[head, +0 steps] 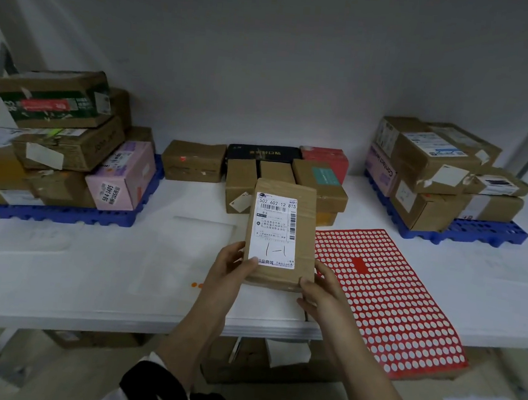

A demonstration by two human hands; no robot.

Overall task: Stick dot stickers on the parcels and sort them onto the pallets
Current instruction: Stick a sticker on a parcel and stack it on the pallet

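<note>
**A:** Head view, the only one we have. Where's the parcel?

**B:** It's held in both hands above the worktop, over the middle of its front edge. It's tipped up so the label faces the camera, and its long axis runs from the person toward the back edge.

**A:** How are the fingers placed?

**B:** The left hand grips the near left corner, with the thumb pressed on the label's lower corner and the fingers curled behind. The right hand pinches the near right corner, thumb on the near end. The fingers underneath are hidden.

**A:** And the stickers?

**B:** The red sticker sheet lies flat at the front edge, to the right of the parcel and just beside the right hand. That hand is clearly the nearer one. I'd expect the left to keep hold while the right lets go and reaches sideways. Whether the pale circles are stickers or empty spots, I can't tell.

**A:** Anything on the other side?

**B:** Two orange dots sit on the worktop beside the left wrist.

**A:** And the pallets?

**B:** The left pallet and the right pallet are toward the back corners, both stacked and well away from the hands. Unsorted parcels lie between them.
</note>
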